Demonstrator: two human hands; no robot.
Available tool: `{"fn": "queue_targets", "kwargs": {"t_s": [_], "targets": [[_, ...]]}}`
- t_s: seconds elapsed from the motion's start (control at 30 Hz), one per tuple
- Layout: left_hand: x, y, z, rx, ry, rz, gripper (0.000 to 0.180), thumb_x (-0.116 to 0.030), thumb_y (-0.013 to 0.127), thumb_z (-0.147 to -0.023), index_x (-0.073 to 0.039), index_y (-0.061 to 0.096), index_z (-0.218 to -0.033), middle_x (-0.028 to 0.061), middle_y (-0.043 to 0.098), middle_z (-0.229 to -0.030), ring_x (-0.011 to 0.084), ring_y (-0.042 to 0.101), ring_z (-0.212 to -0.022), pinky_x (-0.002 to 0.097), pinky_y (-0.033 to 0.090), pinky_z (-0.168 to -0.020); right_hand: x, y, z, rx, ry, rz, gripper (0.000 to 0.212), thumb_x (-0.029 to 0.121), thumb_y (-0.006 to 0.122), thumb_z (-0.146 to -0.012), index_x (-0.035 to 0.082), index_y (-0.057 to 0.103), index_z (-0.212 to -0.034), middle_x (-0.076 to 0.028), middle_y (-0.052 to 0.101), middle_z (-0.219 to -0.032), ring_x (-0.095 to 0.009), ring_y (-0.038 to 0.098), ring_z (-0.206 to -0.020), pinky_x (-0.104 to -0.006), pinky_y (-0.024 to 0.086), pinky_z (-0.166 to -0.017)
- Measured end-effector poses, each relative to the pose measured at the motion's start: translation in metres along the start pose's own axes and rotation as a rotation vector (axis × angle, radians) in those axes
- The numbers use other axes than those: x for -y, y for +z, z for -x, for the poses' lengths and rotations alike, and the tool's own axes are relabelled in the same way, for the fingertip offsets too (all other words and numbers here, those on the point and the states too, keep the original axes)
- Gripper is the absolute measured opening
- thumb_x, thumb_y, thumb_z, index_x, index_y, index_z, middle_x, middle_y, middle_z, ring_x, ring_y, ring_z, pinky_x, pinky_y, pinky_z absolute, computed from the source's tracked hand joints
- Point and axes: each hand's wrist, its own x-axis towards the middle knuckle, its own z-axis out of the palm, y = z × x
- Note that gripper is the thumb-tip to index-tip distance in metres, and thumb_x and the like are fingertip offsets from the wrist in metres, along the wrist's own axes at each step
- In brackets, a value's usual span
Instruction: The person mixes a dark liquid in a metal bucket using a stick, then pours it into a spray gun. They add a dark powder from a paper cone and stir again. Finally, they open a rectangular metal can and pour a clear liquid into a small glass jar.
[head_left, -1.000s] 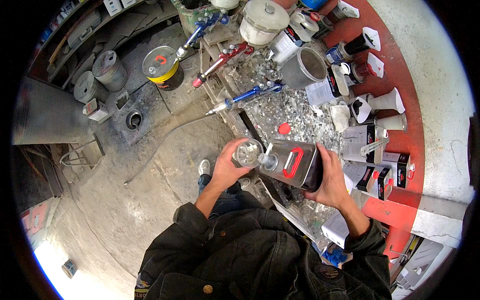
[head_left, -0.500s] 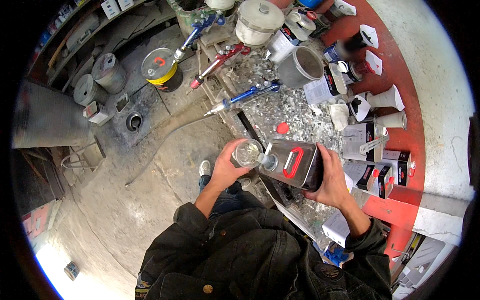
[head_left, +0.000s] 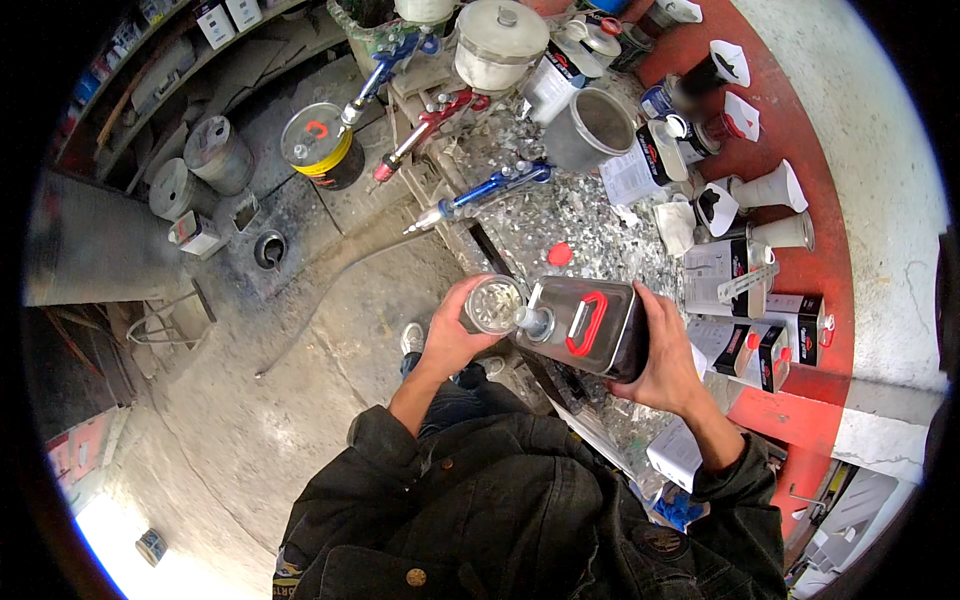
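My left hand (head_left: pixel 447 338) is wrapped around a clear plastic cup (head_left: pixel 492 304). My right hand (head_left: pixel 668 350) grips the bottom end of a rectangular metal can (head_left: pixel 615 310), which is tipped on its side toward the cup. A red carry handle (head_left: pixel 588 323) shows on the can's top. Its pale spout (head_left: pixel 535 321) points at the cup and sits close by the rim; whether the two touch, or liquid runs between them, I cannot make out. On the paint-spattered bench (head_left: pixel 610 240) beyond the can lies a red cap (head_left: pixel 559 254).
Spray guns, one blue (head_left: pixel 485 192), one red (head_left: pixel 430 133) and another blue (head_left: pixel 385 75), hang along the bench's left edge. A grey bucket (head_left: pixel 570 140), a lidded pot (head_left: pixel 500 50) and several cans (head_left: pixel 720 345) crowd the bench. A yellow-and-black pail (head_left: pixel 325 160) stands left.
The spout overlapped the cup's rim before; now the cup sits slightly left, and less of it lies under the spout. Both hands keep their grip. The view has shifted a little.
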Motion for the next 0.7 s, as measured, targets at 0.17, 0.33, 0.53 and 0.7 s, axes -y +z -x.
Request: {"fn": "queue_targets", "kwargs": {"t_s": [0.17,0.33,0.53,0.7], "targets": [[-0.012,0.009,0.002,-0.01,-0.051,0.108,0.077,-0.005,0.085,-0.066,-0.004,0.05,-0.135,0.0079,0.056,-0.132,0.0197,0.053,-0.124,0.035,0.041,-0.107,-0.008,-0.006,0.013,-0.018,0.008,-0.051,0.12,0.022,0.088,-0.045,0.004,0.028,-0.148,-0.023,0.045,-0.13,-0.041,0.046,-0.12,-0.0464,0.038,-0.105],[-0.042,0.028,-0.005,0.045,-0.024,0.151,0.076,-0.006,0.085,-0.067,-0.004,0.051,-0.135,0.008,0.056,-0.132,0.0198,0.053,-0.124,0.0347,0.04,-0.107,-0.028,-0.018,0.041,-0.123,0.024,-0.13,0.121,0.021,0.088,-0.043,0.003,0.028,-0.147,-0.024,0.045,-0.13,-0.042,0.046,-0.121,-0.0463,0.039,-0.105],[-0.095,0.068,-0.017,0.182,-0.054,0.278,0.084,0.001,0.083,-0.067,-0.001,0.042,-0.14,0.0081,0.053,-0.135,0.0186,0.052,-0.125,0.0347,0.04,-0.108,-0.063,-0.032,0.09,-0.251,0.091,-0.321,0.124,0.018,0.088,-0.042,0.004,0.026,-0.148,-0.021,0.045,-0.131,-0.039,0.049,-0.121,-0.0431,0.039,-0.106],[-0.13,0.107,-0.027,0.276,-0.055,0.333,0.082,0.004,0.082,-0.068,0.001,0.042,-0.139,0.0089,0.053,-0.134,0.0182,0.052,-0.125,0.0336,0.042,-0.106,-0.101,-0.031,0.142,-0.291,0.152,-0.488,0.134,0.016,0.092,-0.045,0.003,0.011,-0.151,-0.015,0.041,-0.139,-0.028,0.043,-0.131,-0.041,0.033,-0.111]]}}
